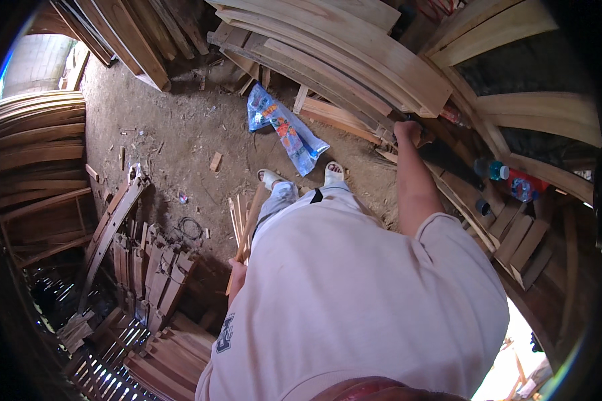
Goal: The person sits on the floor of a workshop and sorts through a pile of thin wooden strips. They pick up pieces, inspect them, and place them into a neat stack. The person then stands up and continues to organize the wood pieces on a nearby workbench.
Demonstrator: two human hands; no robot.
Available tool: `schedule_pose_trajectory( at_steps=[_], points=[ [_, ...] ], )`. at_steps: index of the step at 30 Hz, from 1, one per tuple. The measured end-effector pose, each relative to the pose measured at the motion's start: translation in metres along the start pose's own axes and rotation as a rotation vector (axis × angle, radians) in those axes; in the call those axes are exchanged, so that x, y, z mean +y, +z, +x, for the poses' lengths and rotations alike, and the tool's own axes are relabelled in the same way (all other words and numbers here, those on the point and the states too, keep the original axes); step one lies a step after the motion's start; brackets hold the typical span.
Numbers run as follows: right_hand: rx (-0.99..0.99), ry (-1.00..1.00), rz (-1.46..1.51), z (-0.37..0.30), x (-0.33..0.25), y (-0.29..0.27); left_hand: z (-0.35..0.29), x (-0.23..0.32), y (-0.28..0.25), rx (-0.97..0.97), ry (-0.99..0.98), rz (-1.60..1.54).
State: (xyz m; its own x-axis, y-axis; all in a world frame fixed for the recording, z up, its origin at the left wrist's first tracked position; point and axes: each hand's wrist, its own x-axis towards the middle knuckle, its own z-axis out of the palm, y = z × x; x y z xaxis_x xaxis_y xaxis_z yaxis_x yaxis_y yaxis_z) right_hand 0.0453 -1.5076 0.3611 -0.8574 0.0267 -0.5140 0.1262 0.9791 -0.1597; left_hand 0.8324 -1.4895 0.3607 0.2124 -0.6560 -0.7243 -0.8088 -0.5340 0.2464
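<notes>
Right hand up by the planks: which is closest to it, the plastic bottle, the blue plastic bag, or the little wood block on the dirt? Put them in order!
From the right hand:
1. Plastic bottle, lying among the boards on the right.
2. Blue plastic bag, on the dirt to the left; nearly a tie with the bottle.
3. Small wood block, farther left on the dirt.

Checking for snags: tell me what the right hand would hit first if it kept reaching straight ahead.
The right hand already reaches the stack of long wooden planks; going on, it would likely meet those first, though depth is hard to judge.

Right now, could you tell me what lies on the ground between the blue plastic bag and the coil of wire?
In the head view, between the blue plastic bag and the coil of wire there is bare dirt with a small wood block and scattered chips.
</notes>
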Motion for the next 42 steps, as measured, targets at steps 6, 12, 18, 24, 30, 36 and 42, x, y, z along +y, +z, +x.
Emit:
schedule_pose_trajectory(
  at_steps=[6,12,18,24,30,36,42],
  points=[
    [0.056,-0.008,-0.023,-0.037,-0.005,-0.018,0.034,-0.054,-0.015,-0.033,-0.039,-0.021],
    [0.186,0.072,-0.223,-0.058,0.01,-0.019,0.104,-0.074,-0.046,-0.112,0.047,0.058],
    [0.251,0.023,-0.525,-0.129,0.01,-0.028,0.161,-0.062,-0.074,-0.101,-0.007,-0.03],
    [0.273,-0.136,-0.62,-0.331,-0.087,-0.067,0.18,-0.021,-0.149,-0.158,-0.005,-0.036],
    [0.097,-0.418,-0.539,-0.406,-0.164,-0.031,0.234,-0.048,-0.194,-0.139,0.051,-0.178],
    [-0.209,-0.504,-0.205,-0.398,-0.23,0.062,0.257,-0.027,-0.229,-0.181,-0.028,-0.224],
    [-0.514,-0.606,0.009,-0.429,-0.357,0.125,0.276,0.006,-0.279,-0.082,-0.144,-0.18]
  ],
)
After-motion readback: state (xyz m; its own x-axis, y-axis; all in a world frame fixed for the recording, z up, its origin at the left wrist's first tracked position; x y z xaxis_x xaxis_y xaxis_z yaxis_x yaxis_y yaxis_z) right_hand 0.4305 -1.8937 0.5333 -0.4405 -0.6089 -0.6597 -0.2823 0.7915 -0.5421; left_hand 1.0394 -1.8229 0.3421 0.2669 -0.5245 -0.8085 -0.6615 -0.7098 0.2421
